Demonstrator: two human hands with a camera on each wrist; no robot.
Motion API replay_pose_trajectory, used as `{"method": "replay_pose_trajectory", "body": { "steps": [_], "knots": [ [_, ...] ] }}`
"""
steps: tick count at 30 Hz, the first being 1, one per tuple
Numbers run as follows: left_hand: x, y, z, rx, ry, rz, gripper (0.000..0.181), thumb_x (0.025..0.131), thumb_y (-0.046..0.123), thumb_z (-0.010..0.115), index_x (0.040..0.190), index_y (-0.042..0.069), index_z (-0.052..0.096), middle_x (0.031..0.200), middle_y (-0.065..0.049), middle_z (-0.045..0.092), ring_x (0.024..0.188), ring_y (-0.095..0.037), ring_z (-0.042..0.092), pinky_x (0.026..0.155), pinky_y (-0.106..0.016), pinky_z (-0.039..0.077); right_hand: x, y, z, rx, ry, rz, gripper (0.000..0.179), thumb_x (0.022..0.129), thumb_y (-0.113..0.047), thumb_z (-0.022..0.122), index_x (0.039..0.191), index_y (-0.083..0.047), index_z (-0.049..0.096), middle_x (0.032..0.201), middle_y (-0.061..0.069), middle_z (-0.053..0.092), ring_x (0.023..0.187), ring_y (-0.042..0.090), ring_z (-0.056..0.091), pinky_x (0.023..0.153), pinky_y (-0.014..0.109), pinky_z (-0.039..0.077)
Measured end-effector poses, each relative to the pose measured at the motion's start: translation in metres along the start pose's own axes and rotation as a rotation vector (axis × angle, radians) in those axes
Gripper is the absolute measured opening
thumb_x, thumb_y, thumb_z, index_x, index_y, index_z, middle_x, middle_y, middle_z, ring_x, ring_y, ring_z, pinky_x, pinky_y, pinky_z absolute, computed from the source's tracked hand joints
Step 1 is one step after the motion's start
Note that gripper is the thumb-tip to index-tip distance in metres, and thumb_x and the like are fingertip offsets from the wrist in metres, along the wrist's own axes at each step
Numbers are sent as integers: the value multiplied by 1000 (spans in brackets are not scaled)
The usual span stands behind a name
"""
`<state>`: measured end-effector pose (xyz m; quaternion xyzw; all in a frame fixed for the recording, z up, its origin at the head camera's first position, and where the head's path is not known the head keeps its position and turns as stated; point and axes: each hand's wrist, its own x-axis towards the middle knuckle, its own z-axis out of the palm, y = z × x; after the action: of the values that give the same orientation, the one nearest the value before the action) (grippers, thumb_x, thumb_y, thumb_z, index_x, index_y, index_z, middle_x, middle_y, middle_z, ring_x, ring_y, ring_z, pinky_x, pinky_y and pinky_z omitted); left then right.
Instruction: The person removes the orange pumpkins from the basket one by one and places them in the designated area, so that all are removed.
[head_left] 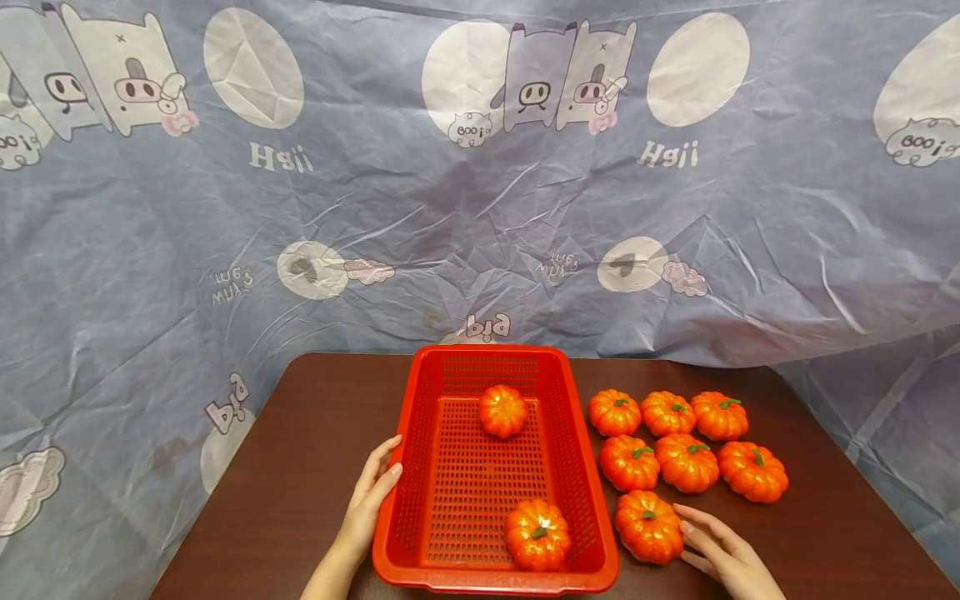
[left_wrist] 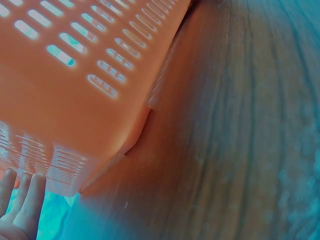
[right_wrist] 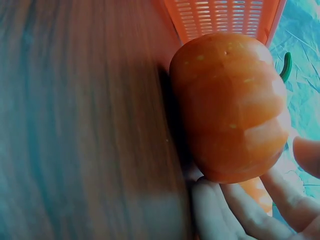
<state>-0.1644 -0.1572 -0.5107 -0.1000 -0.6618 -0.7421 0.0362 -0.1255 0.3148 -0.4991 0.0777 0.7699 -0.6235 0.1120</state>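
Observation:
A red perforated plastic basket [head_left: 491,579] stands on the table with two small orange pumpkins inside, one toward the far end [head_left: 503,412] and one at the near right [head_left: 537,535]. My left hand [head_left: 367,493] rests against the basket's left side; its straight fingers [left_wrist: 31,205] show beside the basket wall in the left wrist view. Right of the basket, my right hand [head_left: 726,550] is at the right side of the nearest loose pumpkin [head_left: 649,527], fingertips touching it. In the right wrist view, the fingers spread beside this pumpkin [right_wrist: 230,110] and the thumb stands away from it.
Several more orange pumpkins with green stems sit in two rows right of the basket, among them one at the far corner [head_left: 720,416] and one at the right end [head_left: 753,472]. Behind the brown table [head_left: 300,450] hangs a patterned grey-blue cloth [head_left: 480,217].

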Motion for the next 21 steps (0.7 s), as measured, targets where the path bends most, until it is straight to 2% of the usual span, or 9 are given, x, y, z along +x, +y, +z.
{"method": "replay_pose_trajectory", "body": {
  "steps": [8, 10, 12, 15, 18, 21],
  "knots": [
    [0, 0, 0, -4, -11, 5, 43, 100, 18, 41, 142, 15, 34, 140, -17, 36, 121, -27, 42, 93, -29, 41, -1, -2, -2, -33, -58, -31, 56, 101, -23, 44, 139, 15, 27, 140, 34, 28, 95, -11, 50, 85, 36, 50],
    [0, 0, 0, 10, -6, 1, 43, 99, 19, 42, 142, 16, 35, 141, -16, 36, 122, -25, 41, 94, -28, 40, -1, -5, -5, -43, -62, -48, 55, 101, -22, 44, 138, 16, 27, 138, 32, 35, 95, -11, 51, 84, 36, 50],
    [0, 0, 0, 10, -4, 2, 43, 99, 18, 42, 142, 16, 35, 140, -16, 37, 122, -25, 41, 94, -28, 40, 1, -10, -8, -61, -64, -98, 53, 101, -19, 43, 136, 18, 27, 133, 24, 46, 96, -9, 53, 82, 33, 51],
    [0, 0, 1, 13, 7, 1, 43, 99, 18, 42, 141, 15, 36, 140, -16, 38, 122, -24, 41, 94, -27, 39, 3, -23, -13, -86, -44, -204, 47, 100, -14, 44, 133, 17, 32, 120, 3, 59, 97, -4, 56, 78, 28, 51],
    [0, 1, 1, 9, 10, 5, 43, 99, 17, 42, 141, 15, 36, 139, -17, 39, 121, -24, 42, 94, -27, 40, 5, -43, -16, -118, -44, -321, 42, 100, -11, 44, 132, 15, 36, 114, -13, 58, 100, -1, 57, 77, 25, 51],
    [0, 1, 1, 1, 5, 8, 43, 99, 17, 42, 141, 14, 36, 138, -17, 39, 121, -24, 42, 93, -28, 41, 6, -68, -15, -154, -62, -405, 40, 100, -12, 44, 132, 11, 39, 116, -16, 57, 102, 1, 58, 79, 22, 50]
  ]
}}
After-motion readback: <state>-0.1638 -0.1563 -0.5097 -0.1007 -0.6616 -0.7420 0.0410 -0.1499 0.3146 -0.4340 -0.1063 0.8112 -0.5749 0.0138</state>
